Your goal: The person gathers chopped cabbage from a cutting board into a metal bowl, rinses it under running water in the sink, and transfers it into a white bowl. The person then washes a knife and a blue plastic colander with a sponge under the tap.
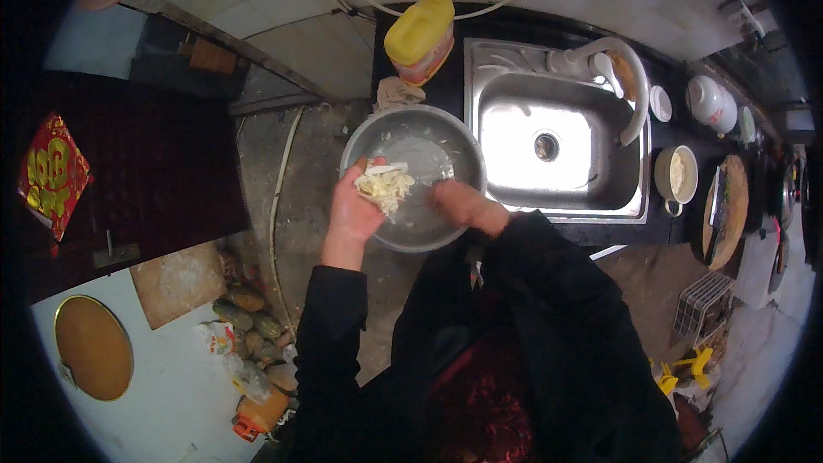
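Note:
A clump of pale, shredded food, possibly cabbage or mushroom (386, 185), rests in my left hand (355, 213), which is cupped around it. Both hands are over a wide grey metal basin (411, 241) with wet walls. A few small pale scraps cling inside it. Motion blurs my right hand (466, 204) above the right half of the basin, apart from the clump. Its fingers point down and left, and whether they hold anything is hidden by the blur.
Right of the basin is a stainless steel sink (514, 167) with a curved faucet (636, 87). A yellow jug (421, 32) stands behind. Farther right are a handled cup (675, 173) with pale contents and a knife (714, 206) on a round wooden board (733, 218). Vegetables (263, 328) lie lower left.

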Available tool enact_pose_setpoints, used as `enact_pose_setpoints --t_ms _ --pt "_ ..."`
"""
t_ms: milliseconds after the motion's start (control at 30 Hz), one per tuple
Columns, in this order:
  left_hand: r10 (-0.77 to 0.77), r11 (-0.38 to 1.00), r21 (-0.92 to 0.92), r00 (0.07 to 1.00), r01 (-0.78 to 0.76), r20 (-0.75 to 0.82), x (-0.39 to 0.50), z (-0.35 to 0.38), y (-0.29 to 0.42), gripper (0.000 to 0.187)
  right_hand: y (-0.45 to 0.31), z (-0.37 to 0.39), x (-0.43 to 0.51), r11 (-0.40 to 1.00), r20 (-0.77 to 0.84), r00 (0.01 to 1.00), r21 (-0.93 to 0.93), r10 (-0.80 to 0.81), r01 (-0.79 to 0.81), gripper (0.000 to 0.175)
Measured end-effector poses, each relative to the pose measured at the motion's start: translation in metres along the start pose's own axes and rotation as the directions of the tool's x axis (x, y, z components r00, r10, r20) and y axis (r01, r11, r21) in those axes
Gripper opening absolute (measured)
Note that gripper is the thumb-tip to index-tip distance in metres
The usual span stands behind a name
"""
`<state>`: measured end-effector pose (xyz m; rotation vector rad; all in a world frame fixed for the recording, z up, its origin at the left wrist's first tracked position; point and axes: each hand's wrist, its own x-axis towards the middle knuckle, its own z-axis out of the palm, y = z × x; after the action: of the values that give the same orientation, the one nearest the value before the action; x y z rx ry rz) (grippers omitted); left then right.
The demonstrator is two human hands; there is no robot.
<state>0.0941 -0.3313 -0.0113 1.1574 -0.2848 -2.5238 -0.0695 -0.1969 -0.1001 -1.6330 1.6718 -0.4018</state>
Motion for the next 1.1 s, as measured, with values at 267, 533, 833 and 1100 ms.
enact_pose_setpoints --t_ms 267,533,833,1100 --pt "-0.028 0.999 0.021 0.984 0.033 -0.174 0.023 -0.019 -0.036 0.029 -0.033 -0.007 0.012 0.464 -0.215 0.848 0.885 0.484 -0.04 0.032" --pt "0.125 0.985 0.15 0.953 -0.086 -0.275 0.021 0.0 -0.051 0.023 -0.08 -0.001 -0.005 0.796 -0.467 0.846 0.599 0.257 0.089 0.047" --pt "0.334 0.938 0.2 0.892 -0.283 -0.305 0.008 0.008 -0.05 0.025 -0.098 -0.011 -0.006 0.801 -0.484 0.863 0.569 0.144 0.185 0.06" --pt "0.338 0.936 0.193 0.905 -0.295 -0.258 0.0 0.044 -0.083 0.025 -0.079 -0.011 -0.032 0.826 -0.568 0.806 0.526 0.164 0.203 0.059"
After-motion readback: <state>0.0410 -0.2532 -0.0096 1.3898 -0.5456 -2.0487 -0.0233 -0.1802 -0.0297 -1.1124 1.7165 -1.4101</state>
